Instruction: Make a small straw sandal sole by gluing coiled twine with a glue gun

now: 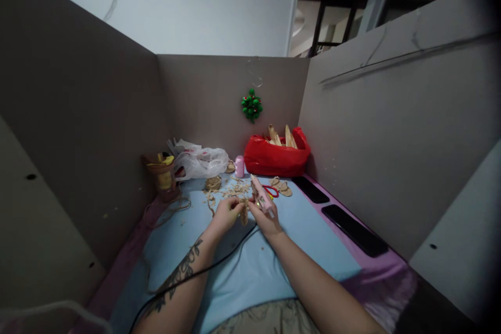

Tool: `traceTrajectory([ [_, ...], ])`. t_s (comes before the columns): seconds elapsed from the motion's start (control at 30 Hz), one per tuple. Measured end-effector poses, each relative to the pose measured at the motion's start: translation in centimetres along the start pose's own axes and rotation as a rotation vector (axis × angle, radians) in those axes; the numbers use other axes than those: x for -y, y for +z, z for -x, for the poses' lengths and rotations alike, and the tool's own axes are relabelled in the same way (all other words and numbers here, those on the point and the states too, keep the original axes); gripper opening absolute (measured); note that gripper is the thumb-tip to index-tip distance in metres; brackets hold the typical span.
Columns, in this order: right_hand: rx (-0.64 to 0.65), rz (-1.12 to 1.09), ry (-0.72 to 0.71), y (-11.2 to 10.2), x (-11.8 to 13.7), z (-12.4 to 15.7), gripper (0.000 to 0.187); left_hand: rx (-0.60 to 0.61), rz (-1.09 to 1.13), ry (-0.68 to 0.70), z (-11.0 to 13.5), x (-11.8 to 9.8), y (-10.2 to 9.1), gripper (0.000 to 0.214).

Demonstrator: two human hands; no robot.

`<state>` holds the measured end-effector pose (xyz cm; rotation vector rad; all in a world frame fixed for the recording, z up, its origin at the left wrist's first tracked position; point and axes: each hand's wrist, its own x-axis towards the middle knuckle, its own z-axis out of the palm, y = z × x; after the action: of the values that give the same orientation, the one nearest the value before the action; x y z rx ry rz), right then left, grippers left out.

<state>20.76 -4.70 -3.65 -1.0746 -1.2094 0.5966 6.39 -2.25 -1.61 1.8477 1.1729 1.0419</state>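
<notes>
My left hand (227,213) pinches a small tan piece of braided cord or husk (244,215) over the middle of the blue-covered table. My right hand (269,223) is wrapped round a pink glue gun (262,197), its nozzle pointing up and away. The fingertips of that hand also reach the tan piece, so both hands meet at it. A black cable (203,270) runs below the hands and across my left forearm. Just beyond the glue gun lie red-handled scissors (271,191), partly covered. Tan scraps (237,188) are scattered past my fingers.
Small tan slipper-like shapes (282,187) lie right of the scissors. Two black phones (354,229) line the right side. Behind stand a red bag (276,159) of husks, a pink bottle (239,166), a twine roll (213,183), a white plastic bag (203,162) and a pot (164,180). Grey partitions (230,94) enclose the table.
</notes>
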Motion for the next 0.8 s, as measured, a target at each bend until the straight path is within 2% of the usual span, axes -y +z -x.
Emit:
traceTrajectory([
  [0.23, 0.013, -0.079, 0.006, 0.23, -0.07, 0.11, 0.025, 0.005, 0.036, -0.027, 0.15, -0.71, -0.23, 0.015],
  [0.47, -0.004, -0.068, -0.011, 0.36, 0.43, 0.22, 0.016, -0.013, 0.037, -0.059, -0.17, -0.64, -0.17, 0.011],
  [0.8, -0.018, -0.086, 0.014, 0.35, 0.67, 0.2, 0.021, -0.063, -0.066, -0.031, -0.22, 0.08, 0.27, 0.017],
])
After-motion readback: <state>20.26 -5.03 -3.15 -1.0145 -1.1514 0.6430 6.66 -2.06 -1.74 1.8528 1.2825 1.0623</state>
